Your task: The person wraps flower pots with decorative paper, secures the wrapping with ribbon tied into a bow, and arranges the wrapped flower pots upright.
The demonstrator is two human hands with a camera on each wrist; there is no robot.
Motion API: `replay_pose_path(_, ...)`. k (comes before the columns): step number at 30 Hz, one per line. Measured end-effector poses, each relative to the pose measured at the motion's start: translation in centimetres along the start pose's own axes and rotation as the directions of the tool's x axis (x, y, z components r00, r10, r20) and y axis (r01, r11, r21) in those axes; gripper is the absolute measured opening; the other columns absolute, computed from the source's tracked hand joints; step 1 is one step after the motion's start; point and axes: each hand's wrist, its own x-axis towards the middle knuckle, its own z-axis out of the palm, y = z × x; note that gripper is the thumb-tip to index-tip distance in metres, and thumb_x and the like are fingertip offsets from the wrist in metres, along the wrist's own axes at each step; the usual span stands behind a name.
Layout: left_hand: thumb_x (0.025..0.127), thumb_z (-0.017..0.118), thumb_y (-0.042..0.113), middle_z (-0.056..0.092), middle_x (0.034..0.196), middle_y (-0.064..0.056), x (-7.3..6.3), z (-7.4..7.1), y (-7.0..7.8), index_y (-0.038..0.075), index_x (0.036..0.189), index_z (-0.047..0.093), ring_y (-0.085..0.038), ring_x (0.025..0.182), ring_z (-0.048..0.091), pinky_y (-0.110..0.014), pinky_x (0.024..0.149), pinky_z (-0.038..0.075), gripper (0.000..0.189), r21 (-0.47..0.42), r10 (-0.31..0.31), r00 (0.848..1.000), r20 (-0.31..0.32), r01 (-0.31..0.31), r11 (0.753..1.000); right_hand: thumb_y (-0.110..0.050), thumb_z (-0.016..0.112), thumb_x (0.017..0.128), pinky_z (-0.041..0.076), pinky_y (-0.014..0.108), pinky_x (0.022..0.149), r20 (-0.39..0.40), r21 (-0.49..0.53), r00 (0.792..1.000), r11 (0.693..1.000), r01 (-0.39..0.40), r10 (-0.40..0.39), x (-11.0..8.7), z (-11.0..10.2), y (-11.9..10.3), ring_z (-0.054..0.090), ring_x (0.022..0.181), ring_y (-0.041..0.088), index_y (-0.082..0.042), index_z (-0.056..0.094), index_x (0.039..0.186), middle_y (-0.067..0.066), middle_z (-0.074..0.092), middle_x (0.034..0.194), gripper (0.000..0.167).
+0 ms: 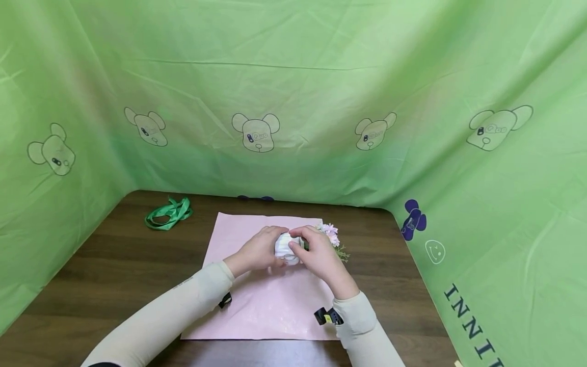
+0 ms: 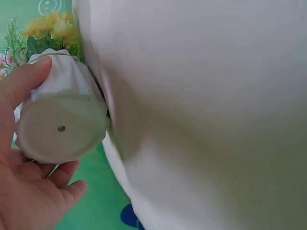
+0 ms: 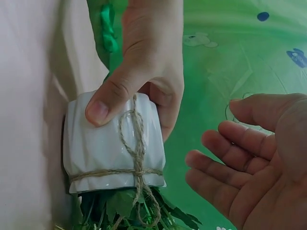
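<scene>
A white ceramic flower pot (image 1: 283, 245) lies on its side over the pink sheet (image 1: 261, 316). My left hand (image 1: 260, 248) grips it, thumb on its wall and fingers round the other side. Brown twine (image 3: 115, 171) circles the pot near its rim and is tied in a bow. In the left wrist view the pot's round base (image 2: 62, 139) shows a small hole. Yellow flowers (image 2: 53, 28) and green leaves stick out of the pot, pointing right in the head view. Beside the pot, my right hand (image 3: 249, 158) is held with loosely bent fingers, apart from it.
Looped green ribbon (image 1: 169, 214) lies on the brown wooden table (image 1: 376, 239) at the back left. A green printed cloth (image 1: 293, 168) walls the table at the back and both sides. Pink flowers (image 1: 331, 233) reach past the sheet's right edge.
</scene>
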Motion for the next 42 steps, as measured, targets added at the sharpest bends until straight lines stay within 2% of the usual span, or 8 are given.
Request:
replay_pose_path(6, 0.068, 0.094, 0.037, 0.057, 0.145, -0.008, 0.2, -0.3, 0.2, 0.009, 0.145, 0.050, -0.026, 0.133, 0.051, -0.042, 0.113, 0.042, 0.093, 0.031, 0.030, 0.999, 0.033, -0.031, 0.999, -0.016, 0.077, 0.090, 0.053, 0.044, 0.099, 0.014, -0.083, 1.000, 0.996, 0.016, -0.014, 0.0, 0.8, -0.1, 0.066, 0.113, 0.024, -0.006, 0.069, 0.124, 0.007, 0.069, 0.121, 0.036)
replay_pose_path(10, 0.070, 0.092, 0.037, 0.055, 0.148, -0.009, 0.1, -0.6, 0.2, 0.009, 0.146, 0.050, -0.027, 0.136, 0.050, -0.041, 0.116, 0.039, 0.091, 0.067, 0.043, 0.998, 0.051, -0.047, 0.997, -0.016, 0.079, 0.088, 0.054, 0.042, 0.096, 0.107, -0.152, 0.993, 0.987, 0.060, -0.044, 0.1, 1.8, -0.3, 0.065, 0.110, 0.024, -0.003, 0.061, 0.136, 0.011, 0.065, 0.128, 0.053)
replay_pose_path(15, 0.071, 0.091, 0.038, 0.055, 0.148, -0.010, -0.1, -0.7, 0.2, 0.004, 0.149, 0.047, -0.027, 0.135, 0.050, -0.040, 0.116, 0.039, 0.096, 0.081, 0.037, 0.998, 0.056, -0.042, 0.996, -0.017, 0.082, 0.084, 0.052, 0.044, 0.102, 0.192, -0.239, 0.981, 0.970, 0.045, 0.002, 1.0, 2.0, -0.8, 0.063, 0.115, 0.026, -0.005, 0.052, 0.145, 0.012, 0.060, 0.134, 0.069)
replay_pose_path(18, 0.069, 0.092, 0.039, 0.055, 0.148, -0.010, -0.1, -0.6, 0.0, 0.005, 0.151, 0.044, -0.026, 0.136, 0.049, -0.040, 0.116, 0.039, 0.101, 0.071, 0.036, 0.998, 0.053, -0.040, 0.997, -0.018, 0.086, 0.080, 0.051, 0.046, 0.103, 0.218, -0.312, 0.974, 0.950, 0.015, 0.056, 1.8, 1.6, -1.0, 0.062, 0.116, 0.029, -0.002, 0.054, 0.142, 0.014, 0.060, 0.134, 0.072)
replay_pose_path(24, 0.068, 0.095, 0.038, 0.052, 0.151, -0.009, -0.2, -0.4, -0.2, 0.007, 0.152, 0.042, -0.026, 0.139, 0.047, -0.041, 0.118, 0.036, 0.103, 0.035, 0.038, 0.998, 0.053, -0.040, 0.999, -0.018, 0.092, 0.074, 0.054, 0.045, 0.097, 0.270, -0.415, 0.954, 0.910, -0.009, 0.133, 3.0, 1.2, -0.6, 0.065, 0.105, 0.029, 0.003, 0.059, 0.134, 0.017, 0.063, 0.128, 0.071)
replay_pose_path(36, 0.066, 0.096, 0.037, 0.051, 0.152, -0.012, -0.5, -0.5, -0.5, 0.004, 0.152, 0.042, -0.029, 0.138, 0.048, -0.042, 0.118, 0.037, 0.106, 0.015, 0.039, 0.999, 0.037, -0.039, 0.999, -0.013, 0.094, 0.067, 0.055, 0.044, 0.095, 0.277, -0.424, 0.952, 0.906, -0.003, 0.133, 3.3, 2.0, 0.3, 0.066, 0.099, 0.026, -0.001, 0.066, 0.124, 0.014, 0.067, 0.120, 0.065)
replay_pose_path(42, 0.066, 0.096, 0.038, 0.053, 0.150, -0.013, -0.1, -0.5, -0.3, 0.003, 0.151, 0.043, -0.029, 0.137, 0.049, -0.043, 0.118, 0.037, 0.106, 0.052, 0.044, 0.998, 0.052, -0.047, 0.998, -0.012, 0.095, 0.062, 0.056, 0.043, 0.090, 0.293, -0.457, 0.947, 0.889, 0.020, 0.130, 4.1, 1.6, -0.2, 0.065, 0.092, 0.026, -0.001, 0.068, 0.115, 0.012, 0.067, 0.110, 0.061)
